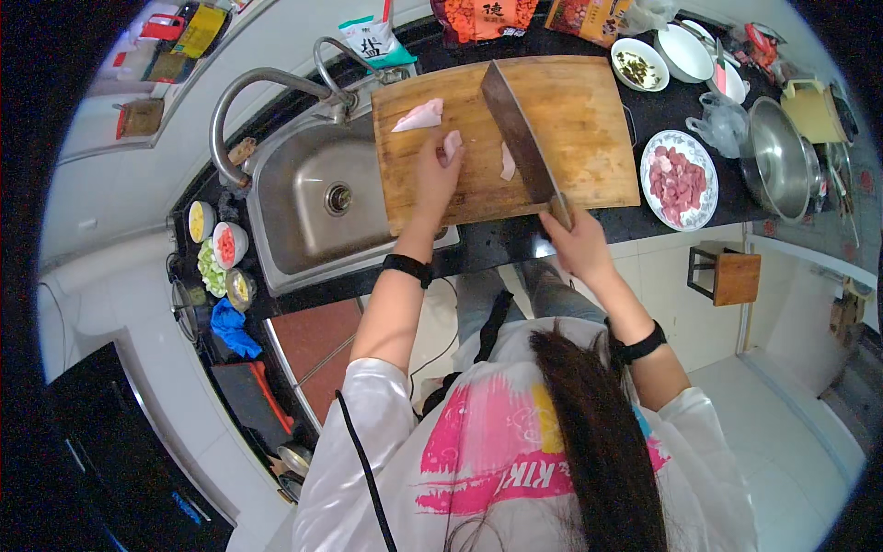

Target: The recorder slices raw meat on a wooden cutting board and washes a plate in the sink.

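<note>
My right hand grips the handle of a broad cleaver, whose blade slants across the wooden cutting board. A small piece of pale meat is between the fingers of my left hand, over the board's left part. Just beyond that hand lies a larger pale, fatty chunk. Left of the blade rests a thin pale strip. To the right of the board, an oval patterned plate holds cut pink meat.
The steel sink with its curved faucet adjoins the board's left side. Small bowls of cut vegetables stand left of it. At right are white bowls, a large steel basin and, below the counter, a wooden stool.
</note>
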Demonstrator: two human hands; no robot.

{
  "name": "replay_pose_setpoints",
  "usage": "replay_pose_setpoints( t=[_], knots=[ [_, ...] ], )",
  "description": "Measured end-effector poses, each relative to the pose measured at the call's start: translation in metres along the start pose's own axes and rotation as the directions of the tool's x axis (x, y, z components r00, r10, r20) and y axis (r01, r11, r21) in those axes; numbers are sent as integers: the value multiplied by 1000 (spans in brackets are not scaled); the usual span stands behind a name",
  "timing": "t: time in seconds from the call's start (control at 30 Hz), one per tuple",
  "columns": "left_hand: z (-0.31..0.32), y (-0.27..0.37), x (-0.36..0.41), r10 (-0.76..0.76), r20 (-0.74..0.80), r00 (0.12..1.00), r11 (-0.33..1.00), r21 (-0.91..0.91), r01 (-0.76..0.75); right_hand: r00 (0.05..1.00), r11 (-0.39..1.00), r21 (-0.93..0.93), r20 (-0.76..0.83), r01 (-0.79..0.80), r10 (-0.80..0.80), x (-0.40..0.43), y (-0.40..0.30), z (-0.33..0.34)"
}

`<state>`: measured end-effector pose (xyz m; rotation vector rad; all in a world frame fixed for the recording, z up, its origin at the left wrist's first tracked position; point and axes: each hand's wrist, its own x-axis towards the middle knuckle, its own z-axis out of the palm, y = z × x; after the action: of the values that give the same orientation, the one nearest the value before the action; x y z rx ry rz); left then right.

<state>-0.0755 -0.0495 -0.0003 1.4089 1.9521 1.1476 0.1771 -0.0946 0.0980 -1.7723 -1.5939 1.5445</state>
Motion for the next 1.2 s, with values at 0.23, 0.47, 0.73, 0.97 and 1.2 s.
replay_pose_setpoints(
  t=[0.23, 0.47, 0.73, 0.97, 1.2],
  knots=[
    [36, 39, -32, 245, 26, 969, 839, 495, -225, 991, 992, 49, -69, 120, -116, -16, 23, -50],
    [72, 56, -37, 27, 109, 994, 885, 460, -75, 997, 962, 271, -67, 43, -26, -27, 50, -53],
    [53, 85, 6, -131, 239, 962, 972, 219, 78, 995, 962, 271, -101, 44, -17, -27, 64, -64],
    [34, 72, 9, -50, 388, 920, 981, -156, 119, 992, 992, 125, -122, 14, 1, -25, 62, -71],
    [30, 27, -20, -128, 333, 934, 991, 79, 108, 996, 969, 234, -27, 84, -80, -19, 62, -55]
  ],
)
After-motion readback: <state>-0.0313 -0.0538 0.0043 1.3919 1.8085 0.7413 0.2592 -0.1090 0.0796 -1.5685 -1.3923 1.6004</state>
